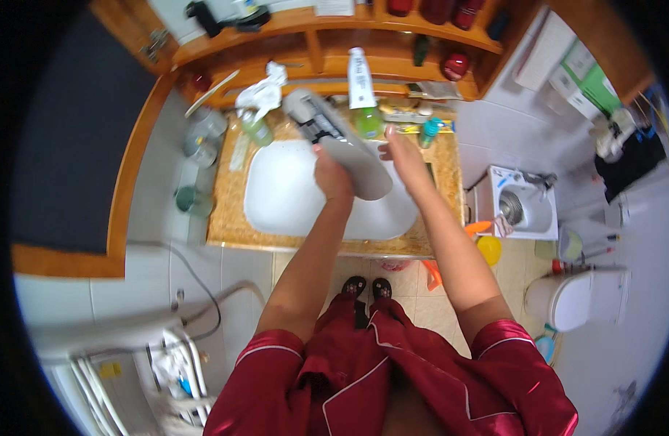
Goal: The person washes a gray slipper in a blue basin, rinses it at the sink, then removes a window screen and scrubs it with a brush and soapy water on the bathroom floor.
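Observation:
Above a white washbasin, my left hand grips a large grey bottle with dark writing, tilted with one end towards the cabinet. Some of the bottle is blurred. To its right, my right hand is raised with its fingers apart, holding nothing. Just beyond that hand stand a green bottle and a teal bottle. A white tube leans at the cabinet shelf. Left of the grey bottle are another pale green bottle and crumpled white tissue.
The wooden cabinet with red containers runs behind the stone-patterned counter. An open cabinet door juts in at the left. Glass jars stand left of the counter. A small sink and a toilet are at the right.

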A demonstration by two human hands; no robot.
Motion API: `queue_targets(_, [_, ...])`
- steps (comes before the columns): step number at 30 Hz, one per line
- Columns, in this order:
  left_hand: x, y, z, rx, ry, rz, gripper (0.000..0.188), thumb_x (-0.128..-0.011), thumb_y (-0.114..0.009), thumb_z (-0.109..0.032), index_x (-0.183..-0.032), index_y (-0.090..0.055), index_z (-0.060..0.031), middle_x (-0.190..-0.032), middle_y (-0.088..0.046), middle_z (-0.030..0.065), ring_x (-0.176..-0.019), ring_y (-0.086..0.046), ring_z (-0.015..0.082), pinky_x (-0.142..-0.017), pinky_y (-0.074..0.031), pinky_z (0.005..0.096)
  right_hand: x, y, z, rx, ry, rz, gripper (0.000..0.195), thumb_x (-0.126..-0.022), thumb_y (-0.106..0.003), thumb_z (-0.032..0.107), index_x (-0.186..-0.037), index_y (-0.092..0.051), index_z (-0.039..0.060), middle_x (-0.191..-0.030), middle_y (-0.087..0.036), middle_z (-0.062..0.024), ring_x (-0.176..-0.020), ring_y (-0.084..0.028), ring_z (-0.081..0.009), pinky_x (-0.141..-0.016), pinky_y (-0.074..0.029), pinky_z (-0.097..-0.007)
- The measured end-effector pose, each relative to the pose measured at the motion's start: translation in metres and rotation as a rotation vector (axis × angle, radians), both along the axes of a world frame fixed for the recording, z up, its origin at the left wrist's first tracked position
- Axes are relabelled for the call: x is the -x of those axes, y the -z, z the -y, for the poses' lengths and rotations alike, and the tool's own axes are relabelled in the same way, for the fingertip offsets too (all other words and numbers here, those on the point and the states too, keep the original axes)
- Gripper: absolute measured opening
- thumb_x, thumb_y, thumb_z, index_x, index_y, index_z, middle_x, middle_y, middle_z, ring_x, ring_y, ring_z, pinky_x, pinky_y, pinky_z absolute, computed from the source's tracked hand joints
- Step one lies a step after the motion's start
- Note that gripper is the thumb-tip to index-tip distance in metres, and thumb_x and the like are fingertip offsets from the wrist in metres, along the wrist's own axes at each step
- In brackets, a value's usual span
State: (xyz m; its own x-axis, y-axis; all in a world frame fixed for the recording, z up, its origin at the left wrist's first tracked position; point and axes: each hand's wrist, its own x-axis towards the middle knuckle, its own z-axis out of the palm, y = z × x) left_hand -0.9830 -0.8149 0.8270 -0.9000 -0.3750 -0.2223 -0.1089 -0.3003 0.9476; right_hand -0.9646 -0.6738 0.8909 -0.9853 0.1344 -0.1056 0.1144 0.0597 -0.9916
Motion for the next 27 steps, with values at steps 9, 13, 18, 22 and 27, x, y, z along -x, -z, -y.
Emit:
queue_targets(9, [-0.051, -0.065, -0.017, -0.491, 0.039, -0.265, 0.053, -0.092, -0.035, -0.058, -0.086, -0.056, -0.0102, -0.072, -0.052, -0.0006, -0.07, -0.052, 0.0126, -0.063, -0.042, 0.0268, 0.02, -0.024, 0.018, -0.657, -0.098, -0.292, 0.064, -0.078, -0.056, 0.061, -0.094, -0.065, 0.0, -0.086, -0.064, -0.0236, -0.082, -0.062, -0.0385, -0.073, -0.047, -0.0444])
queue_targets(13, [-0.024, -0.081, 0.009, -0.349, -0.295, -0.247, 0.053, -0.086, -0.048, -0.06, -0.081, -0.06, -0.0081, -0.066, -0.056, 0.0025, -0.059, -0.054, 0.0186, -0.055, -0.044, 0.0346, -0.019, -0.01, 0.019, -0.842, -0.254, -0.474, 0.052, -0.082, -0.058, 0.054, -0.095, -0.064, 0.0037, -0.082, -0.064, -0.0228, -0.078, -0.061, -0.0394, -0.071, -0.047, -0.0437])
queue_targets(18, [-0.047, -0.11, 0.012, 0.311, -0.381, -0.059, 0.044, -0.083, -0.053, -0.031, -0.058, -0.058, 0.0039, -0.058, -0.056, 0.0231, -0.057, -0.058, 0.0385, -0.057, -0.045, 0.0458, -0.017, -0.013, 0.021, -0.85, -0.336, -0.633, 0.055, -0.085, -0.055, 0.052, -0.085, -0.059, -0.0035, -0.074, -0.06, -0.0265, -0.072, -0.059, -0.0428, -0.064, -0.045, -0.046])
queue_targets(22, [-0.044, -0.11, 0.024, 0.246, -0.351, -0.104, 0.033, -0.074, -0.052, -0.022, -0.054, -0.056, 0.0048, -0.059, -0.056, 0.0248, -0.058, -0.058, 0.0397, -0.058, -0.046, 0.0469, -0.018, -0.023, 0.032, -0.721, -0.441, -0.59, 0.054, -0.087, -0.055, 0.048, -0.078, -0.058, -0.0047, -0.068, -0.059, -0.0231, -0.063, -0.057, -0.035, -0.061, -0.044, -0.0421])
queue_targets(27, [-0.038, -0.094, 0.036, 0.236, -0.408, -0.059, 0.033, -0.073, -0.052, -0.022, -0.055, -0.056, 0.0048, -0.058, -0.056, 0.0253, -0.058, -0.058, 0.04, -0.058, -0.046, 0.0463, -0.019, -0.026, 0.043, -0.753, -0.501, -0.566, 0.047, -0.086, -0.059, 0.044, -0.081, -0.059, -0.0032, -0.068, -0.06, -0.0202, -0.06, -0.057, -0.0304, -0.061, -0.044, -0.0397])
